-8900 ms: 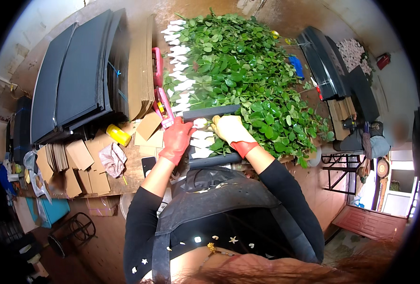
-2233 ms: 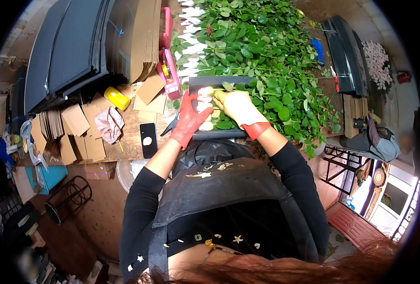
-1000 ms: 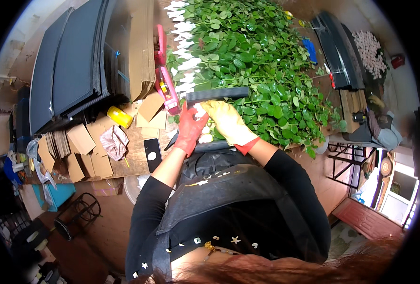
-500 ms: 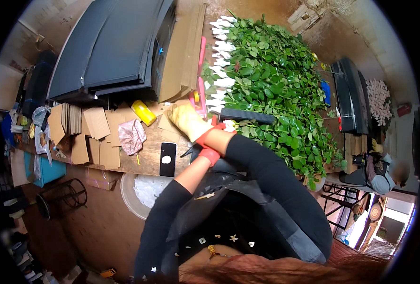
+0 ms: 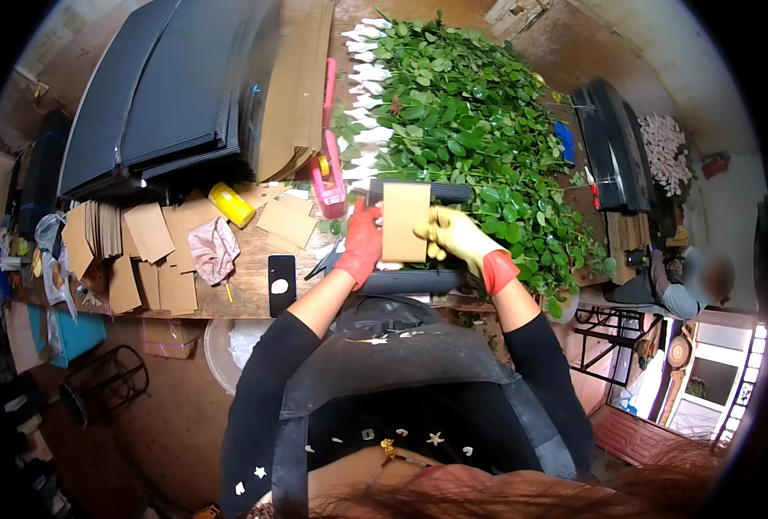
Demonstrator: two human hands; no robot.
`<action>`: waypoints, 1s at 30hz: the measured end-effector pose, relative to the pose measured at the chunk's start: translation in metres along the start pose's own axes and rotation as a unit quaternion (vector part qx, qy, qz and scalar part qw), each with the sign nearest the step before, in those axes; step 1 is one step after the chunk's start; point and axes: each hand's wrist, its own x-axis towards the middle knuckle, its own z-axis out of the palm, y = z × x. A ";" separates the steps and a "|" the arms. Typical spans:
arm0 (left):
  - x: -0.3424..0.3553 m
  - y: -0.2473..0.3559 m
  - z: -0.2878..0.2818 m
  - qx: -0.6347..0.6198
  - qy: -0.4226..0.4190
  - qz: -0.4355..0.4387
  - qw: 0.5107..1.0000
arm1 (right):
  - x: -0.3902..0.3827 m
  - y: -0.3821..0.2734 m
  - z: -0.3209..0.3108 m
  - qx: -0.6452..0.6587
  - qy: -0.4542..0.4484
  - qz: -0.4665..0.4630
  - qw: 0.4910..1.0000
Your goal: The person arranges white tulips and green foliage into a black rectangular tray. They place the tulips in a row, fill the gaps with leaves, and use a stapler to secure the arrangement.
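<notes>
A tan cardboard piece [image 5: 406, 222] is upright in front of me, over the dark corrugated sheet [image 5: 450, 192]. My right hand [image 5: 460, 237], in a pale yellow glove with a red cuff, pinches its right edge. My left hand [image 5: 362, 246], in a red glove, is beside the left edge, its fingers stretched away from me; whether they touch the card is unclear. A bit of something pale shows between the left hand and the card, mostly hidden. Another dark corrugated edge [image 5: 410, 281] lies nearest me, below the card.
Leafy green stems [image 5: 479, 112] with white-wrapped heads [image 5: 367, 86] cover the table's far right. Stacked dark corrugated sheets [image 5: 176, 86] stand far left. A pink tool [image 5: 329, 195], yellow can [image 5: 231, 204], cloth [image 5: 214, 249], phone [image 5: 282, 285] and cardboard pieces [image 5: 287, 223] lie leftward. A person [image 5: 691, 285] sits at right.
My right hand has come back from the cardboard pieces at left, bringing one to the middle. My forearms have uncrossed, and the view has shifted slightly.
</notes>
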 end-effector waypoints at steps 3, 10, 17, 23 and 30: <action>-0.001 0.000 -0.010 -0.010 -0.057 -0.026 0.998 | 0.004 0.032 -0.005 0.003 0.007 0.064 0.998; -0.002 -0.014 -0.083 -0.142 -0.090 -0.097 0.981 | 0.025 0.036 0.010 -0.043 -0.014 0.068 0.997; -0.001 0.071 -0.082 0.092 -0.219 0.266 0.934 | 0.028 0.039 0.009 -0.109 0.000 0.064 0.992; 0.027 0.102 -0.053 0.303 -0.402 0.142 0.852 | 0.001 0.038 0.007 -0.531 0.170 -0.260 0.788; 0.032 0.098 -0.050 0.315 -0.408 0.140 0.845 | -0.059 0.142 -0.023 -0.284 -0.100 0.052 0.952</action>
